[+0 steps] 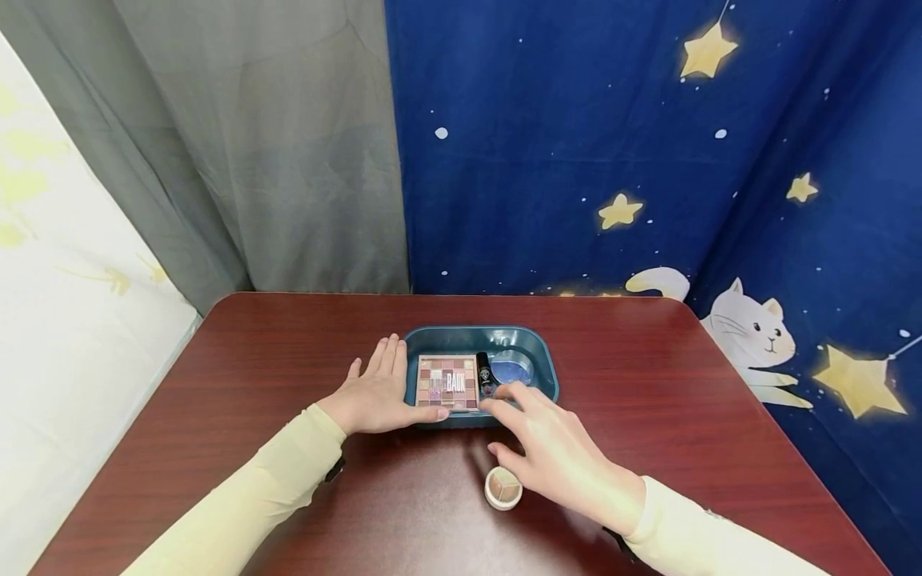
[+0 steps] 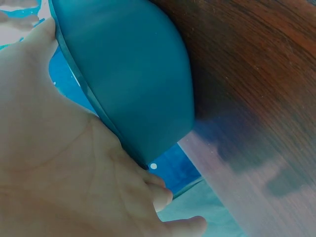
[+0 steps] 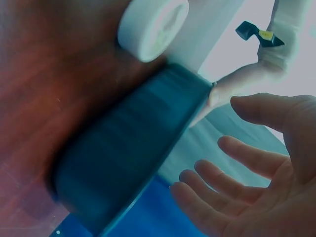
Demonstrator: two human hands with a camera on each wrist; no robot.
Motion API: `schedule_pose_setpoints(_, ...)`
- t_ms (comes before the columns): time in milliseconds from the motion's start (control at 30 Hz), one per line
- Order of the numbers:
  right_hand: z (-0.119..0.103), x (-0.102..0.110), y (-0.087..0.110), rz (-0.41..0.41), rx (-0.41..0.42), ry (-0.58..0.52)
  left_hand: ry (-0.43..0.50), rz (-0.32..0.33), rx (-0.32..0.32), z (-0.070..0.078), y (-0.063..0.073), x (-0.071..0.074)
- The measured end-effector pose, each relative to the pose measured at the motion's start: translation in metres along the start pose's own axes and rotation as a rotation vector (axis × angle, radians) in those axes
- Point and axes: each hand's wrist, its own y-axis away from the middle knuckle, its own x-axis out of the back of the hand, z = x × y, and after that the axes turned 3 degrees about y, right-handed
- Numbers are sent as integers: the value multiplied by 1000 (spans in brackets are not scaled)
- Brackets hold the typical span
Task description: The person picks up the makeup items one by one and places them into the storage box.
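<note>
A teal tray [image 1: 545, 370] holds a square makeup palette [image 1: 437, 392], a short black tube [image 1: 484, 370] and a round container [image 1: 513, 370] that shows blue. My left hand [image 1: 380, 398] rests along the tray's left side, fingers straight and thumb across its front left corner; the left wrist view shows its palm against the rim. Over the tray's front right edge hovers my right hand [image 1: 558, 444], fingers loosely bent and nothing between them in the right wrist view. Below it on the table stands a small round pot [image 1: 503, 489] with a three-part, skin-toned filling.
The tray sits on a reddish-brown wooden table [image 1: 302, 344], near its far edge. Grey curtain [image 1: 288, 160] and blue star-patterned curtain [image 1: 540, 200] hang behind the table. A pale cloth [image 1: 58, 320] hangs at the left.
</note>
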Motion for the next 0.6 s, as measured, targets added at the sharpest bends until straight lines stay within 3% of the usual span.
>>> schedule_pose_setpoints(600, -2, -13, 25, -37, 15, -27, 13, -7, 4, 1, 0, 2)
